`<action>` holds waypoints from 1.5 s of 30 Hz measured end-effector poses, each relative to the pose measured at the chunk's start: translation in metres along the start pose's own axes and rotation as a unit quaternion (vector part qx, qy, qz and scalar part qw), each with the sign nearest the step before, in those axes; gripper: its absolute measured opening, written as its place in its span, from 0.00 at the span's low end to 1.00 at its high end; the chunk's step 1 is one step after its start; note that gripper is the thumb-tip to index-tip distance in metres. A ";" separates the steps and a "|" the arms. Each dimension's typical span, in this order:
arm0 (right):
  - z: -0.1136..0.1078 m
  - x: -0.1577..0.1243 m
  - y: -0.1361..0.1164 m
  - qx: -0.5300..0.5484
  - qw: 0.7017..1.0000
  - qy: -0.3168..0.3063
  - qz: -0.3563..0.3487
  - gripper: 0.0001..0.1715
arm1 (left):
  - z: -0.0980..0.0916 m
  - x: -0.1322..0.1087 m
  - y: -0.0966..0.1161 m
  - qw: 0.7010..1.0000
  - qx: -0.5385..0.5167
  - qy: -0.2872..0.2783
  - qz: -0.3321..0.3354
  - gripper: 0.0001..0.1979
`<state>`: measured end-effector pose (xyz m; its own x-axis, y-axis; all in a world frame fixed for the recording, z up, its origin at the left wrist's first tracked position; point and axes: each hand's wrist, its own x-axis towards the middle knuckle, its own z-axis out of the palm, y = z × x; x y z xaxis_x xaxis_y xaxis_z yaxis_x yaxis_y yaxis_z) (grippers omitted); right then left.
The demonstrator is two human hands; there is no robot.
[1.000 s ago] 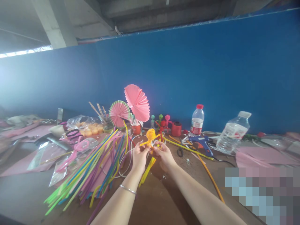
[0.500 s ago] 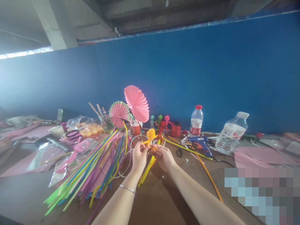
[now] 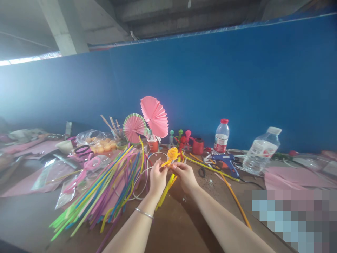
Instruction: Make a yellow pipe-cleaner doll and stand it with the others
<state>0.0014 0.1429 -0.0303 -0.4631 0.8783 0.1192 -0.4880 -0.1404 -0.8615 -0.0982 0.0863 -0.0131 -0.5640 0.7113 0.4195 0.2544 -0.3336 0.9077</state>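
Observation:
A small orange-yellow pipe cleaner figure (image 3: 172,154) with a round coiled head is held up between both hands above the table. My left hand (image 3: 158,177) pinches it from the left, near a short arm that sticks out. From the right, my right hand (image 3: 185,175) grips its lower part with thumb and fingers; the fingers hide most of the body. Yellow pipe cleaners (image 3: 165,193) lie on the table below the hands. Behind stand finished-looking figures in several colours, among them a red figure (image 3: 182,141) and a pink figure (image 3: 187,135).
A large bundle of coloured pipe cleaners (image 3: 105,189) spreads at left. Pink paper fans (image 3: 154,116) stand in a red cup (image 3: 152,145). To the right are a blue glue gun (image 3: 228,162), black-handled scissors (image 3: 202,172), a red-capped bottle (image 3: 221,138) and a tilted bottle (image 3: 262,151).
The figure has tipped in my fingers, its head now leaning slightly to the right and lower. Both hands keep their grip and have barely shifted.

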 end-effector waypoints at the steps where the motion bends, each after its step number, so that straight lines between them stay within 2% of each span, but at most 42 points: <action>1: 0.000 -0.001 -0.001 -0.008 1.000 0.002 -0.007 0.12 | 0.000 0.000 -0.001 1.000 -0.006 -0.004 -0.006 0.09; 5: 0.002 -0.003 -0.003 -0.012 1.000 0.011 -0.024 0.11 | 0.002 0.000 -0.007 0.997 -0.060 -0.013 -0.046 0.11; 10: 0.006 -0.002 -0.004 0.011 0.999 0.025 -0.044 0.12 | 0.004 0.000 -0.007 0.980 -0.175 -0.034 -0.092 0.13; 14: 0.005 -0.001 -0.003 -0.090 0.994 0.054 -0.040 0.10 | 0.005 0.000 -0.007 0.980 -0.175 -0.016 -0.091 0.12; 17: 0.002 -0.002 -0.002 -0.215 0.973 0.080 -0.037 0.14 | 0.003 0.000 -0.009 0.983 -0.163 0.001 -0.086 0.12; 20: 0.003 -0.004 -0.001 -0.263 0.963 0.048 -0.039 0.18 | 0.002 0.001 -0.011 0.986 -0.143 0.030 -0.083 0.12; 24: 0.009 -0.007 -0.001 -0.169 0.986 -0.003 0.008 0.17 | 0.001 0.001 -0.012 0.986 -0.143 0.039 -0.081 0.13; 28: 0.011 -0.007 -0.004 -0.049 0.992 -0.013 0.112 0.14 | 0.003 0.001 -0.012 0.974 -0.199 0.011 -0.106 0.12; 33: -0.004 -0.006 -0.012 0.074 0.951 -0.095 0.285 0.09 | 0.001 0.002 -0.006 0.938 -0.285 -0.042 -0.195 0.14; 36: -0.010 -0.007 -0.015 0.123 0.929 -0.157 0.312 0.08 | -0.001 0.002 -0.003 0.909 -0.324 -0.094 -0.247 0.15; 39: -0.007 -0.007 -0.014 0.115 0.939 -0.174 0.273 0.08 | 0.000 0.002 -0.004 0.910 -0.314 -0.098 -0.253 0.16; 42: 0.000 -0.004 -0.011 0.036 0.974 -0.133 0.182 0.10 | 0.001 0.003 -0.009 0.939 -0.283 -0.053 -0.190 0.15; 45: 0.005 -0.002 -0.007 -0.081 0.987 -0.104 0.091 0.10 | 0.002 0.003 -0.013 0.959 -0.253 -0.014 -0.130 0.15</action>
<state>0.0025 0.1402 -0.0220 -0.6821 0.7301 0.0402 -0.2658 -0.1964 -0.9438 -0.1021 0.0942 -0.0237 -0.5330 0.8256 0.1852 -0.3093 -0.3938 0.8656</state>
